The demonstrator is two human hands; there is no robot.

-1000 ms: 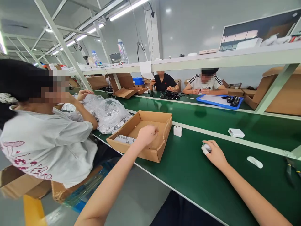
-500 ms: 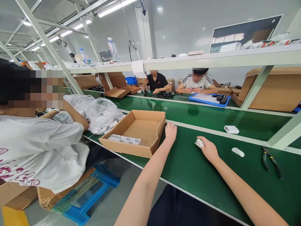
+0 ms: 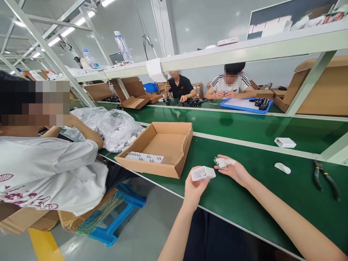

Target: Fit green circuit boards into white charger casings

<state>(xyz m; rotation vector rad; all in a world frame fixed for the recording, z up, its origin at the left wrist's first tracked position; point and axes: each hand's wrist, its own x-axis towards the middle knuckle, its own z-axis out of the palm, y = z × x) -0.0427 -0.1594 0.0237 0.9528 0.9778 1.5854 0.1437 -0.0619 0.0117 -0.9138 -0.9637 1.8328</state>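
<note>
My left hand [image 3: 193, 191] is closed round a white hollow plastic housing [image 3: 203, 174], its open end facing up and left. Beside it, my right hand [image 3: 238, 173] is turned partly palm up and holds a small circuit board [image 3: 216, 162] at its fingertips. White material, perhaps finger covers, hides part of those fingers. Both hands are over the green bench, close together but apart. A brown cardboard box [image 3: 152, 168] stands left of my left hand, with a group of white plastic pieces [image 3: 145, 157] along its near side.
To the right lie a white curved piece [image 3: 282, 168], another white housing [image 3: 285, 142] and black-handled pliers [image 3: 326, 178]. Clear plastic bags [image 3: 116, 130] sit beyond the box. A person [image 3: 46, 163] sits at left; two people work across the bench. A blue stool [image 3: 119, 217] is below.
My left hand has come back from beside the box towards me and now shows the white housing. My right hand has turned upward and moved left, showing the circuit board. The view has shifted slightly.
</note>
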